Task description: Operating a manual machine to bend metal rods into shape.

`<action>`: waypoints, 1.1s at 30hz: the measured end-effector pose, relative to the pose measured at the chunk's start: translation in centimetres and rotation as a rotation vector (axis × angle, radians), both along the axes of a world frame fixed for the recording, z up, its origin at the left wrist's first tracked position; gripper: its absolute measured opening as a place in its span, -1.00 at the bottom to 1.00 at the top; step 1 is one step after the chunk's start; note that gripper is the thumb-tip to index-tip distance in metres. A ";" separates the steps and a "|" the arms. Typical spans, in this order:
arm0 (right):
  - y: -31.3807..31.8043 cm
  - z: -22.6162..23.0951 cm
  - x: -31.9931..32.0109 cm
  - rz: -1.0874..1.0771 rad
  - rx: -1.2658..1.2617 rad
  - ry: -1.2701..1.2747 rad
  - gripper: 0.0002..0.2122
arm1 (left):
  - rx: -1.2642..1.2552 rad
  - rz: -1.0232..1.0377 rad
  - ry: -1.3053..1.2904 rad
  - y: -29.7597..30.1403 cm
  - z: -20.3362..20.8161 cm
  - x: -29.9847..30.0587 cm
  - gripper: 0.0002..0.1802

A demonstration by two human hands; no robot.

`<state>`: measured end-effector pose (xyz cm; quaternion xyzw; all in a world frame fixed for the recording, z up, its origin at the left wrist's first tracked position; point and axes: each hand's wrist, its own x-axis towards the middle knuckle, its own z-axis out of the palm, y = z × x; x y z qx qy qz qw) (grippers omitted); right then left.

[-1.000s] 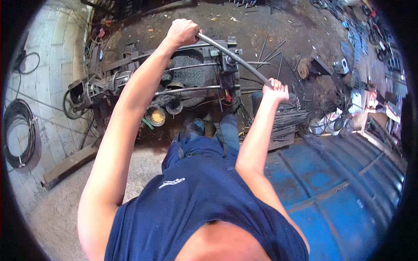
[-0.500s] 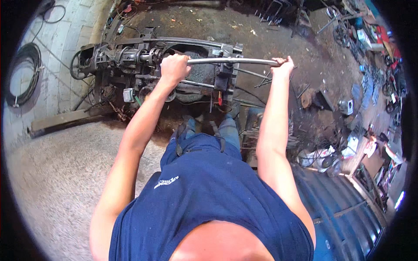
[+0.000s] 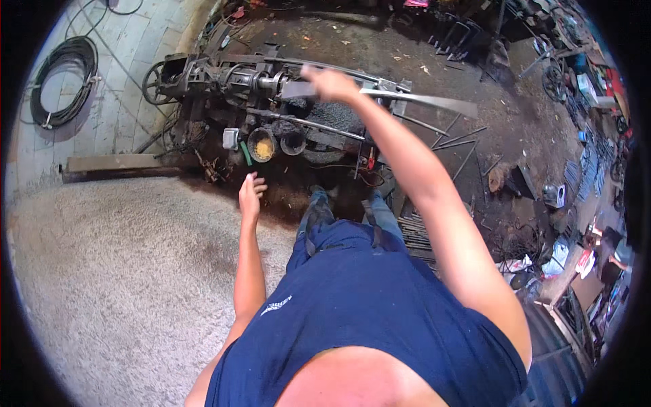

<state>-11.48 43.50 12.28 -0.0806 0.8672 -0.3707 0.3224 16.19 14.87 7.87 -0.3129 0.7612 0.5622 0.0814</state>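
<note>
My right hand [image 3: 333, 86] reaches across to the machine, its fingers closed round a long pale metal rod [image 3: 420, 100]; both are blurred by motion. The rod runs off to the right, above the machine's rails. Below it lies the dark, greasy machine [image 3: 254, 80], with a handwheel [image 3: 157, 83] at its left end. My left hand [image 3: 251, 195] is off the rod, held in the air in front of the machine with fingers apart and nothing in them. Nearest to it are a green strip-like object [image 3: 245, 153] and a bowl with yellow stuff [image 3: 262, 144].
A second dark round container [image 3: 293, 142] and a small pale box [image 3: 230, 138] sit by the bowl. A coiled black hose [image 3: 66, 81] lies at the left. Loose rods [image 3: 462, 141] and scrap litter the dirt floor at the right. A beam [image 3: 115, 163] lies at left.
My left hand has let go of the rod and come down toward me. My right hand has moved left along the rod, over the machine. The view has shifted, bringing the bowl into sight.
</note>
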 end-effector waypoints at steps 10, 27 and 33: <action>27.5 0.9 16.6 -0.577 0.694 0.664 -0.42 | 0.007 -0.135 -0.138 -1.4 -3.8 1.6 -0.34; 15.3 4.3 16.8 -0.789 0.005 0.196 -0.48 | -0.027 -0.104 -0.075 -0.1 -3.6 0.5 -0.37; 11.3 1.7 13.6 -0.963 -0.095 0.203 -0.09 | -0.064 -0.110 -0.094 0.5 -3.7 1.1 -0.39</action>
